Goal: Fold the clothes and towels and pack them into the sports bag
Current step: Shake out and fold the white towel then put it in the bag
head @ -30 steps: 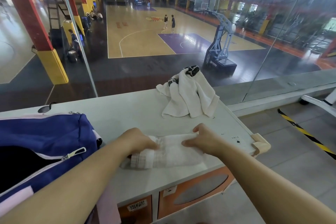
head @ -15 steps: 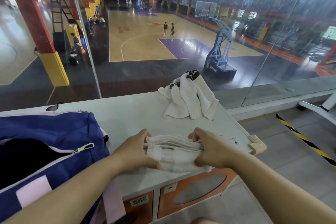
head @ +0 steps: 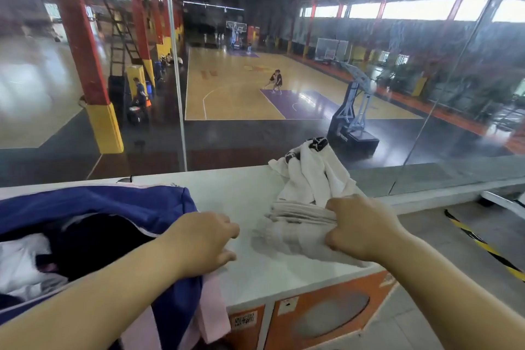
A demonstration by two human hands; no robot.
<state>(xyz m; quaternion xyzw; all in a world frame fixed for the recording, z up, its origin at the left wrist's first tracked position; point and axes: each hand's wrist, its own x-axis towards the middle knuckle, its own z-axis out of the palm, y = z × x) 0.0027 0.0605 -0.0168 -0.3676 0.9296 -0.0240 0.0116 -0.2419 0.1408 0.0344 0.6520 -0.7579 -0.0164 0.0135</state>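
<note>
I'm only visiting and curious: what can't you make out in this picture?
Head view:
- Bag contents: cut off by left edge, covered by the forearm.
- Left hand: fingers curl under; any grip is hidden.
- Folded towel: right end under the right hand.
- White pile behind: towel or clothing, unclear.

The left forearm (head: 113,290) and the right forearm (head: 443,273) are bare as far up as the view reaches, smooth and rounded. The left hand (head: 203,241) and the right hand (head: 360,227) are bare as well, with short, plump fingers (head: 228,226).
</note>
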